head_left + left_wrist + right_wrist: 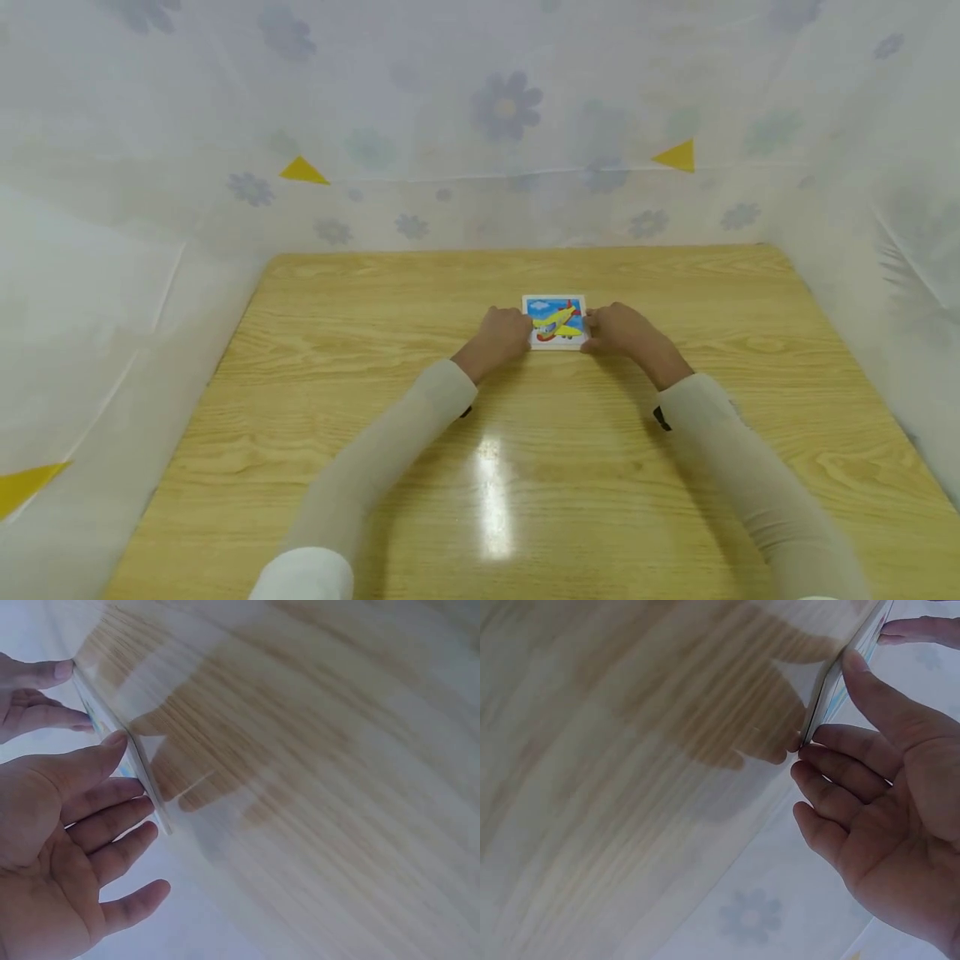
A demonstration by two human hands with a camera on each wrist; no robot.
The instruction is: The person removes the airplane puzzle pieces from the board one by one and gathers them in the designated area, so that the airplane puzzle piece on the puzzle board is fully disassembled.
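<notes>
A small flat picture board (556, 322) with a pale border lies on the wooden table. It shows a yellow and red airplane against blue sky. My left hand (501, 340) holds its left edge, thumb at the near corner and fingers along the side. At the opposite edge my right hand (621, 331) holds it the same way. The left wrist view shows the board's thin pale edge (142, 766) between the thumb and fingers of my left hand (75, 832). In the right wrist view my right hand (892, 780) has its thumb and fingertips against the board's edge (821, 705).
The glossy wood-grain table (555, 500) reflects a bright light near its front. White sheeting with a flower print (507, 107) surrounds its back and sides. Yellow triangles (303, 171) show on the sheeting.
</notes>
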